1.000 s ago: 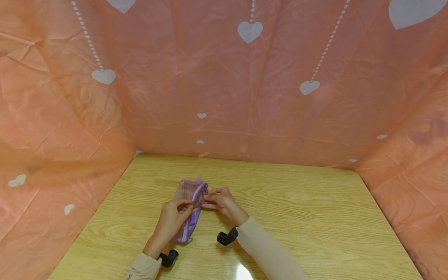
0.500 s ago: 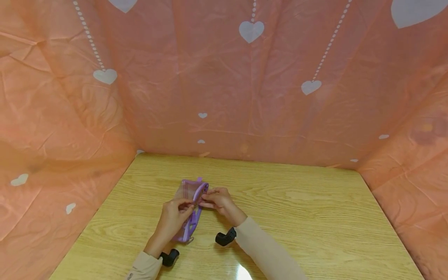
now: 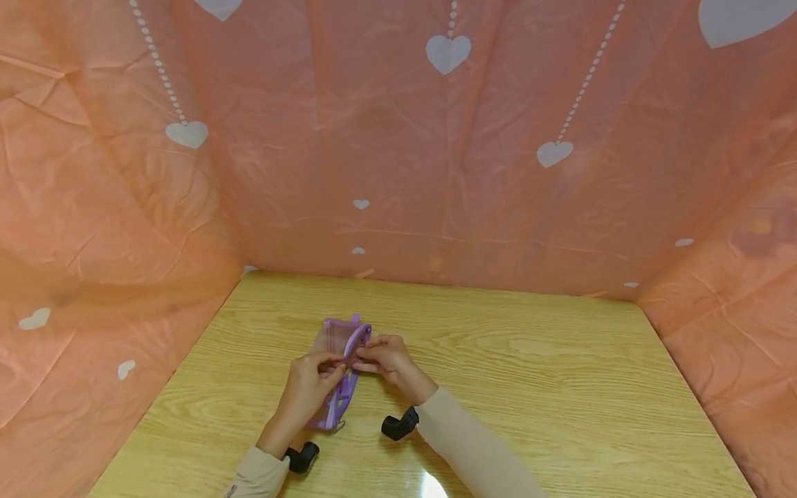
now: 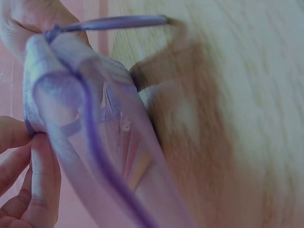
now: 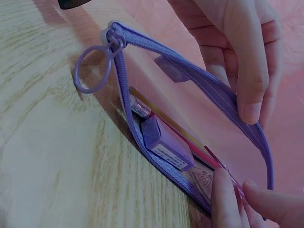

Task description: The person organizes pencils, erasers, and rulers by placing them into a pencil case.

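A see-through purple zip pencil pouch (image 3: 333, 339) stands on the table with its zipper undone. My left hand (image 3: 305, 387) pinches the zipper edge between thumb and fingers, holding the mouth apart. At the opposite side my right hand (image 3: 392, 363) has its fingertips in the opening. In the right wrist view, its thumb and finger pinch a thin pink strip (image 5: 230, 174), mostly hidden by them. Inside lie a small purple box-shaped item (image 5: 166, 142), a red pencil (image 5: 197, 146), a yellow stick (image 5: 161, 116) and a clear flat piece with markings (image 5: 203, 179).
The wood-grain table (image 3: 529, 373) stretches out to the right of the pouch. A pink-orange cloth with white hearts (image 3: 405, 152) hangs behind and at both sides. A purple ring pull (image 5: 92, 69) hangs from the zipper. Black wrist cameras (image 3: 400, 423) sit near the sleeves.
My right hand has shifted slightly left, its fingertips moving farther into the pouch opening. The left hand keeps its pinch, and the pouch stays nearly in place.
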A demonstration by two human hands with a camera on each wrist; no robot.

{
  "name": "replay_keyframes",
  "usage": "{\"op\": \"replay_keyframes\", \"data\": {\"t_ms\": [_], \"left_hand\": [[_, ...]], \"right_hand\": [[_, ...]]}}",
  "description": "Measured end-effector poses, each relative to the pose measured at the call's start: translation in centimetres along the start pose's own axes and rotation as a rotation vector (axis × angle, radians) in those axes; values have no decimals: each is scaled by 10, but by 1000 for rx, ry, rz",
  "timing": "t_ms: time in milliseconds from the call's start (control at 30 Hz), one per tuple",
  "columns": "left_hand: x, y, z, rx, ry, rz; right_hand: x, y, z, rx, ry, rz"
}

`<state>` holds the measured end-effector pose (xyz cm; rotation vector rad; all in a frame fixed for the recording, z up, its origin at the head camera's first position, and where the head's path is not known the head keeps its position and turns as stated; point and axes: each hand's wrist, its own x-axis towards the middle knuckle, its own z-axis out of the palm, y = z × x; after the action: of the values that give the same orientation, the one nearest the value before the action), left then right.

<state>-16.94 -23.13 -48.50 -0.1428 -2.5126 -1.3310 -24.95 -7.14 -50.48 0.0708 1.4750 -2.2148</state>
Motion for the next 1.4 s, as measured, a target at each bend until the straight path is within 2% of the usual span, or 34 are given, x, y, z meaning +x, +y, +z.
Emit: {"op": "replay_keyframes", "data": {"t_ms": [233, 533, 833, 1400], "left_hand": [[0, -1, 0, -9, 2, 1], [-1, 0, 0, -21, 2, 4], [1, 0, 1, -14, 11, 16], [1, 0, 1, -8, 6, 6]], "right_hand": [[0, 3, 0, -4, -22, -4], [4, 4, 2, 26, 0, -9], [3, 2, 4, -35, -19, -29], [3, 3, 8, -26, 22, -58]]}}
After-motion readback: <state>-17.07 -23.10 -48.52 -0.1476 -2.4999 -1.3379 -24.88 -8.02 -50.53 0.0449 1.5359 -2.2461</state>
